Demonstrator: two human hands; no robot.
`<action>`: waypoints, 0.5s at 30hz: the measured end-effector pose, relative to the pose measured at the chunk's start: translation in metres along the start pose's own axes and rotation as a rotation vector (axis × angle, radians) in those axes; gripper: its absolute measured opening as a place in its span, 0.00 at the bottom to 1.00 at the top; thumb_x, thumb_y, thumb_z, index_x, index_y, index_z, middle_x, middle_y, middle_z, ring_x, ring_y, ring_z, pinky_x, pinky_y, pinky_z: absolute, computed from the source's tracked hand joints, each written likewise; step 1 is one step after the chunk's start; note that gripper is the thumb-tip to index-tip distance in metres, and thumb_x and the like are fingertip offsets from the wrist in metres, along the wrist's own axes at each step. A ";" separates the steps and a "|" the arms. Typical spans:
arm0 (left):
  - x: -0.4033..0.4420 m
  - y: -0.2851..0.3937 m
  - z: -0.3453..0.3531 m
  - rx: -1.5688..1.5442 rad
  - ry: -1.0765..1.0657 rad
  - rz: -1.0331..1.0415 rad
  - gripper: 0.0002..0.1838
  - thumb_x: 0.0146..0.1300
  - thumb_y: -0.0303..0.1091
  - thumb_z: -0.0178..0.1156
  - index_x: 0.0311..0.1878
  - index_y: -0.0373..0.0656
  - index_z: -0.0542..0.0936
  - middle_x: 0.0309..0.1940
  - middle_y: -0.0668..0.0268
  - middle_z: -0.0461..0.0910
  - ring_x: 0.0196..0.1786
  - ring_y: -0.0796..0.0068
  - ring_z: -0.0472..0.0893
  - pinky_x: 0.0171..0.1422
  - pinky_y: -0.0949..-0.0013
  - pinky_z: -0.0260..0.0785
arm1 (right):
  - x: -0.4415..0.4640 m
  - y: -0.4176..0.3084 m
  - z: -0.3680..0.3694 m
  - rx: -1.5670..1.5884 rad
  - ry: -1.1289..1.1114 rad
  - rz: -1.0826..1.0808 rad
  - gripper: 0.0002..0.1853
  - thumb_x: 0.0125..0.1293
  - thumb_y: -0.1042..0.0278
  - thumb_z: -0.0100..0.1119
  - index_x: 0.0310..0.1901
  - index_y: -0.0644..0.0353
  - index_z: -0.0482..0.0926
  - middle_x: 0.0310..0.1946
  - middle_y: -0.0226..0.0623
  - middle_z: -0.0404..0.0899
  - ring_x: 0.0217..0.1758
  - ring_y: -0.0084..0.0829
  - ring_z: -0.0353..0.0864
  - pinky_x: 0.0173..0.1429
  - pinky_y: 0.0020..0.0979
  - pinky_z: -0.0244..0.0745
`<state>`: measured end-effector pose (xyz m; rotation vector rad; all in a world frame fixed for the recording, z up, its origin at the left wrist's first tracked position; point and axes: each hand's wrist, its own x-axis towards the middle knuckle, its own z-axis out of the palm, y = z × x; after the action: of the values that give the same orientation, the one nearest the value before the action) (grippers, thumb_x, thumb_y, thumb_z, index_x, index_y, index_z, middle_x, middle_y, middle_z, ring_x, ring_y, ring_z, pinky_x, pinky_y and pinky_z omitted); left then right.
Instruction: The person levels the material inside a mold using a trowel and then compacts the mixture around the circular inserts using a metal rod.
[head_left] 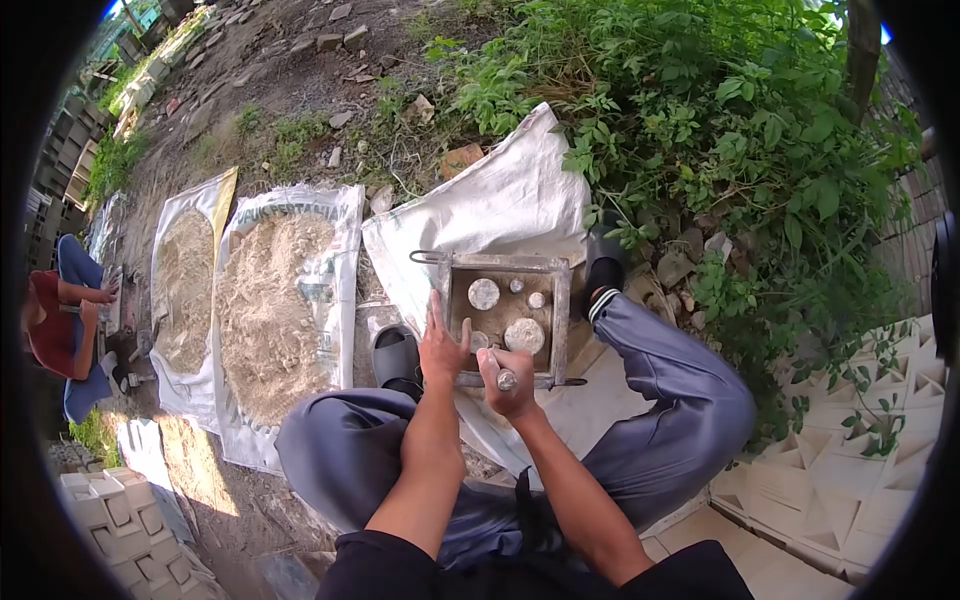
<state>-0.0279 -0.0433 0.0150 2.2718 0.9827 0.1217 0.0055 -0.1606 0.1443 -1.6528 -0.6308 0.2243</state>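
Observation:
A square wooden frame (564, 320) with a wire loop handle on two sides lies on a white sack (500, 200) between my feet. Inside it is sandy material (495, 312) with several round pale pieces, among them a large disc (524, 336) and another disc (483, 294). My left hand (443, 345) rests at the frame's left side, fingers spread and holding nothing. Wrapped round an upright tool with a rounded handle end (507, 381), my right hand (512, 390) is closed above the frame's near edge. The tool's lower end is hidden.
Two sacks with heaps of sandy powder (275, 310) lie to the left. Further left another person (70, 325) sits with both hands at work. Leafy plants (740, 150) grow at the right. Stacked pale patterned blocks (830, 440) stand at the lower right.

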 end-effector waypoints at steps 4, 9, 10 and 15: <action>0.001 -0.002 0.004 -0.003 0.058 0.060 0.45 0.62 0.50 0.57 0.76 0.50 0.44 0.64 0.48 0.66 0.55 0.44 0.76 0.56 0.52 0.72 | -0.003 0.013 -0.016 0.030 0.094 0.043 0.21 0.67 0.69 0.49 0.15 0.64 0.64 0.09 0.35 0.59 0.12 0.27 0.59 0.21 0.34 0.53; -0.001 0.001 0.003 0.008 0.055 0.029 0.45 0.62 0.51 0.57 0.76 0.52 0.44 0.60 0.49 0.69 0.54 0.44 0.76 0.55 0.52 0.72 | 0.010 0.022 -0.037 0.162 0.233 0.277 0.24 0.70 0.64 0.47 0.15 0.64 0.65 0.10 0.31 0.63 0.15 0.21 0.60 0.22 0.31 0.53; 0.000 0.000 0.003 0.020 0.058 0.036 0.46 0.62 0.51 0.57 0.76 0.52 0.44 0.60 0.49 0.70 0.54 0.45 0.76 0.55 0.52 0.72 | 0.014 0.024 -0.039 0.203 0.280 0.339 0.25 0.70 0.63 0.47 0.14 0.64 0.64 0.10 0.29 0.63 0.15 0.20 0.60 0.22 0.31 0.53; 0.003 -0.008 0.009 0.013 0.090 0.056 0.46 0.61 0.52 0.57 0.76 0.54 0.44 0.56 0.49 0.72 0.50 0.45 0.78 0.52 0.50 0.73 | 0.004 -0.012 -0.017 0.143 0.387 0.386 0.25 0.69 0.63 0.50 0.13 0.63 0.63 0.11 0.26 0.63 0.17 0.17 0.59 0.22 0.28 0.51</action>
<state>-0.0274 -0.0419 0.0021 2.3242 0.9685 0.2440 0.0140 -0.1726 0.1600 -1.6102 -0.0007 0.2136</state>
